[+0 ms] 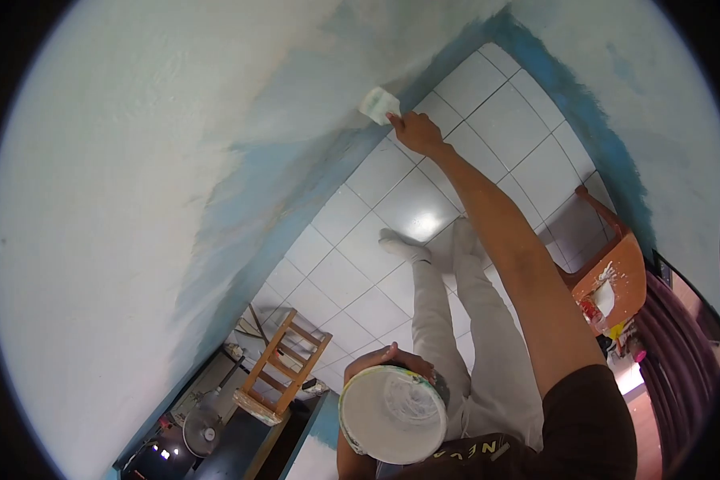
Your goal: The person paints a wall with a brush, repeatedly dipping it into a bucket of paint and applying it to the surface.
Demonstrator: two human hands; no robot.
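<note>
My right hand (pixel 418 133) is wrapped round the handle of a wide brush-like tool, its pale, paint-covered head (pixel 379 106) against or very close to the wall. Blue patches show on the wall (pixel 272 172) beneath a whitish coat. Low in the view, my left hand (pixel 392 359) curls round the far side of a round white bucket (pixel 392 414), held against my body. Inside the bucket, white paint or paste coats the walls and bottom.
A wooden step stool (pixel 284 364) stands lower left, near a fan (pixel 202 430). White floor tiles (pixel 348 272) lie around my feet. At the right are an orange-brown chair (pixel 628 276) bearing stained items and a dark curtain (pixel 684 344).
</note>
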